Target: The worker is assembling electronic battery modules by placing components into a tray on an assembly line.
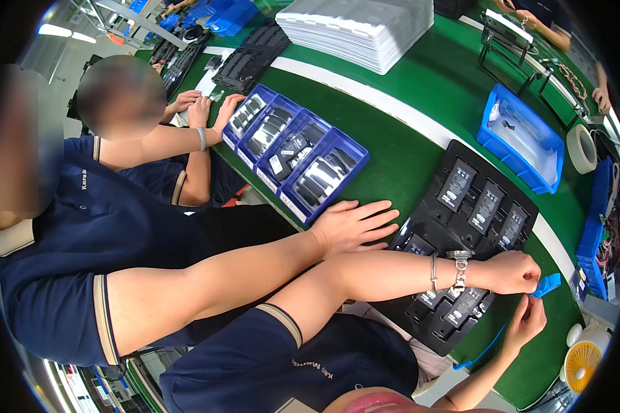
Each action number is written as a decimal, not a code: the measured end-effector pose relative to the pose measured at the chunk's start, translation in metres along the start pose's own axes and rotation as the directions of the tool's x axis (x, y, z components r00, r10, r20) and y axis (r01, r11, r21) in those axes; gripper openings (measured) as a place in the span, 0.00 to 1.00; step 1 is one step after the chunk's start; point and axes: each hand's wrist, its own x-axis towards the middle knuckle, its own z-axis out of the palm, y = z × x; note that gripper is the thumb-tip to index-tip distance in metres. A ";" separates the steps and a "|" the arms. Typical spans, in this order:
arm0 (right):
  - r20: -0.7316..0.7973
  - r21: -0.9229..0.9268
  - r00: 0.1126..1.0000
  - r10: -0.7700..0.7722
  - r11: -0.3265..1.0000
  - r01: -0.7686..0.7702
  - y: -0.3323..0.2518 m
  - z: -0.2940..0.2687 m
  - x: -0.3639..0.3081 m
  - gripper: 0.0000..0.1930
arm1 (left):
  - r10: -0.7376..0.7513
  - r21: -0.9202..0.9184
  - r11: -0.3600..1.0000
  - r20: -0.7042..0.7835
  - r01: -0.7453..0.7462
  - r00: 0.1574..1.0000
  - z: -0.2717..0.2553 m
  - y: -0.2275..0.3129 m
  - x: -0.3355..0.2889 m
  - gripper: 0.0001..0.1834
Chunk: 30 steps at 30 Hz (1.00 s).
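Note:
My left hand (pixel 515 272), with a watch and a bracelet on its wrist, reaches across a black tray (pixel 434 210) and pinches the end of a blue strip (pixel 548 283) just past the tray's right corner. My right hand (pixel 525 322) sits directly below it, fingers closed on the same strip, which trails down toward me. Several flat black batteries (pixel 456 184) lie in the tray's pockets, and more are partly hidden under my forearm. A co-worker's hand (pixel 355 224) lies flat on the green table (pixel 399 155), touching the tray's left edge.
A row of blue bins (pixel 297 160) holds black parts beside the co-worker. A larger blue bin (pixel 523 138), a tape roll (pixel 582 148), a stack of white trays (pixel 358 27) and a small yellow fan (pixel 582 361) stand around. More people work at the far ends.

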 end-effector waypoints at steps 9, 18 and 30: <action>-0.022 -0.027 0.998 -0.057 0.998 0.056 -0.002 0.000 0.005 0.05 | 0.027 0.005 1.000 0.019 -0.027 0.999 0.001 -0.002 0.001 0.10; 0.002 -0.084 0.998 -0.058 0.995 0.058 0.001 -0.004 0.004 0.05 | 0.044 0.017 0.999 0.020 -0.044 0.999 0.002 -0.001 0.002 0.10; -0.048 -0.115 0.997 -0.057 0.992 0.051 -0.002 -0.001 0.005 0.02 | 0.078 0.040 0.996 0.010 -0.078 0.997 0.000 -0.005 0.000 0.13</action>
